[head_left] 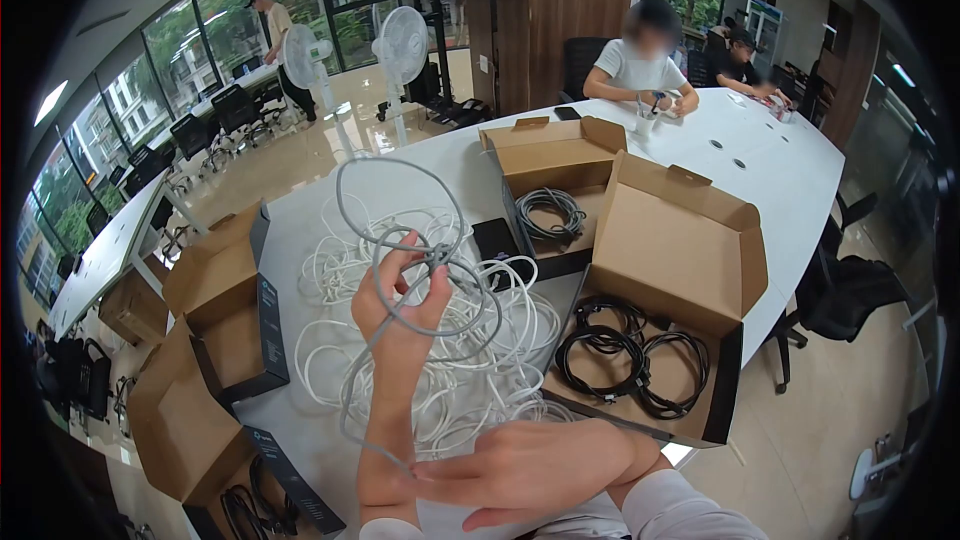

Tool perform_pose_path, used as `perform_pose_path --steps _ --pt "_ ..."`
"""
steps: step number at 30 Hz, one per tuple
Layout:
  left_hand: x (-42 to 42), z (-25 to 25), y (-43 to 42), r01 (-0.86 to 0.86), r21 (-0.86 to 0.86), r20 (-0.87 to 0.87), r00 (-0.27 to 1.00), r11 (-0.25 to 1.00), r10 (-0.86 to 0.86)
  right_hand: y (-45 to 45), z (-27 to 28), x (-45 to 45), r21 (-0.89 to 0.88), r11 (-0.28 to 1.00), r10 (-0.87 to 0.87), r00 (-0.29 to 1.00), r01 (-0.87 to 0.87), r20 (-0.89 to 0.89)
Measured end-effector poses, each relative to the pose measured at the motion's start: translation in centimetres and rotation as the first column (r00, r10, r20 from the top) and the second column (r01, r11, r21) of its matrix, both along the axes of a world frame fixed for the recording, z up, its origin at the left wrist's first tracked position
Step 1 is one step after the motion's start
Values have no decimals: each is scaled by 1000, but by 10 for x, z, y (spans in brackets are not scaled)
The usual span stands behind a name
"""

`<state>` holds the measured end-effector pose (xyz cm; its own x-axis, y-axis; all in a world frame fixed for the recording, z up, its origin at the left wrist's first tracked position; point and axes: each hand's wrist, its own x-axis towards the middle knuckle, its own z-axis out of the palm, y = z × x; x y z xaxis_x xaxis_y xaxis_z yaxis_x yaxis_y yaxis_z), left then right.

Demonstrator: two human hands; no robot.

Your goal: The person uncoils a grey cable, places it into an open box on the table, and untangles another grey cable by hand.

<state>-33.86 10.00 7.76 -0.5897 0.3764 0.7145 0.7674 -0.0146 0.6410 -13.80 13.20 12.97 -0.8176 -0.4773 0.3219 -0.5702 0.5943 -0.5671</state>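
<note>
My left hand (402,292) is raised above the table, fingers and thumb closed around a grey cable (437,256) gathered in loose, uneven loops. One strand of that cable runs down past my left wrist to my right hand (535,465). There the thumb and index finger sit close together by the strand and seem to pinch it; the other fingers are partly hidden. Under both hands lies a large tangled pile of white cables (525,325). A small black box-like item (494,240) rests at the pile's far edge.
An open cardboard box (665,230) at right holds coiled black cables (600,360). Behind it another box (560,146) contains a grey cable coil (550,214). Two open boxes (222,265) stand left, the nearer holding black cables (250,505). A person (640,65) sits across the table.
</note>
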Motion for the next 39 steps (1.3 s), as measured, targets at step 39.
perform_pose_path --steps 39 --pt "-28 20 -35 395 518 459 620 759 -636 58 -35 2 -766 529 -482 872 366 84"
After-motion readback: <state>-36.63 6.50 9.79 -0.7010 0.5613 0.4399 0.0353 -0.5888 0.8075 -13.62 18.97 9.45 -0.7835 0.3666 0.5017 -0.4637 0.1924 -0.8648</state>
